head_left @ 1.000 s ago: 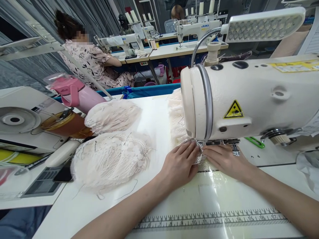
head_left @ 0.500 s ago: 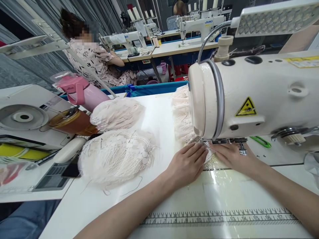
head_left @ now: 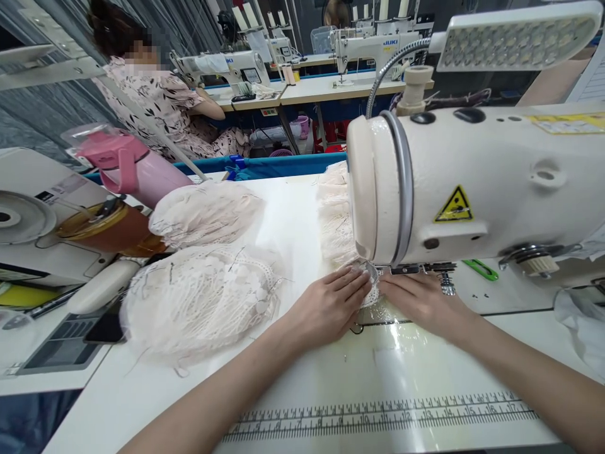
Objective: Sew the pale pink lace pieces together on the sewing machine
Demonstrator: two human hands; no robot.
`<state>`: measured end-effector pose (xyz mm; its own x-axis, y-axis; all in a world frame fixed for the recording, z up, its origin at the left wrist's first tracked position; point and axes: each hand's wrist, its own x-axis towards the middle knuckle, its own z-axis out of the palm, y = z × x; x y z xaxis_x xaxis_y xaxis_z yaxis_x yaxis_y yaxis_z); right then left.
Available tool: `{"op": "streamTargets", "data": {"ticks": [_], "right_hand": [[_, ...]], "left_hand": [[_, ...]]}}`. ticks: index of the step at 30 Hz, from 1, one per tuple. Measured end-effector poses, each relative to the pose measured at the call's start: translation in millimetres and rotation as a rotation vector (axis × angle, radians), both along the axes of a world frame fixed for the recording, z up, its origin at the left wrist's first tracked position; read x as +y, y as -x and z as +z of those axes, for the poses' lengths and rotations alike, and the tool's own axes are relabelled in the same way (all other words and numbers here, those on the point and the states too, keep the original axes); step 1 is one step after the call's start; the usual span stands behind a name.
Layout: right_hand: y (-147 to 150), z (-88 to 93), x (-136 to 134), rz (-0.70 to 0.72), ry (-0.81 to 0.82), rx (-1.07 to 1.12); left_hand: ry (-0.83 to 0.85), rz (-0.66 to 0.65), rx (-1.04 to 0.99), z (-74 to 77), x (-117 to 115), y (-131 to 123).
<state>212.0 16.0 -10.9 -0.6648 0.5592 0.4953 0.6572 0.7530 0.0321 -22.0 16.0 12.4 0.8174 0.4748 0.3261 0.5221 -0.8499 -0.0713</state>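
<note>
My left hand (head_left: 333, 304) lies flat on a piece of white lace fabric (head_left: 371, 295), its fingers stretched and close together, beside the needle area of a sewing machine (head_left: 463, 183). My right hand (head_left: 420, 297) reaches in from the other side, palm down, fingers extended, with the fingertips at the lace's right edge. The machine head hides the needle and part of the cloth. Behind it, a gathered cream lace part (head_left: 333, 217) of the same pale material spreads on the table. Whether the two pieces join is hard to see.
Two cream lace bundles (head_left: 203, 302) with loose threads lie left on the white table (head_left: 288, 214). Beyond them stand a pink bottle (head_left: 137, 167) and an amber container (head_left: 104, 224). A green thread snipper (head_left: 481, 269) lies right. A printed ruler (head_left: 378, 417) runs along the front. A person (head_left: 151, 104) sits behind.
The view has swung slightly right, so everything appears farther left. Both hands keep nearly the same place at the machine, on the lace.
</note>
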Motion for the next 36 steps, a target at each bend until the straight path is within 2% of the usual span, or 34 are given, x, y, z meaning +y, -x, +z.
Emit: {"op": "streamTargets", "data": {"ticks": [4, 9, 20, 24, 29, 36], "right_hand": [[8, 4.1, -1, 0.090, -0.124, -0.040], [11, 6.2, -1, 0.125, -0.128, -0.012], [7, 1.6, -2, 0.079, -0.066, -0.047], [4, 1.4, -2, 0.036, -0.015, -0.057], [-1, -1.3, 1, 0.046, -0.015, -0.075], [-5, 3.7, 0, -0.101, -0.044, -0.129]], "left_hand": [[-0.014, 0.001, 0.012, -0.7, 3, 2], [-0.022, 0.033, 0.008, -2.0, 2, 0], [-0.102, 0.114, 0.011, -4.5, 1, -6], [-0.083, 0.161, -0.003, -4.8, -5, -11], [-0.082, 0.219, 0.002, -4.2, -10, -17], [-0.058, 0.239, 0.008, -3.6, -8, -20]]}}
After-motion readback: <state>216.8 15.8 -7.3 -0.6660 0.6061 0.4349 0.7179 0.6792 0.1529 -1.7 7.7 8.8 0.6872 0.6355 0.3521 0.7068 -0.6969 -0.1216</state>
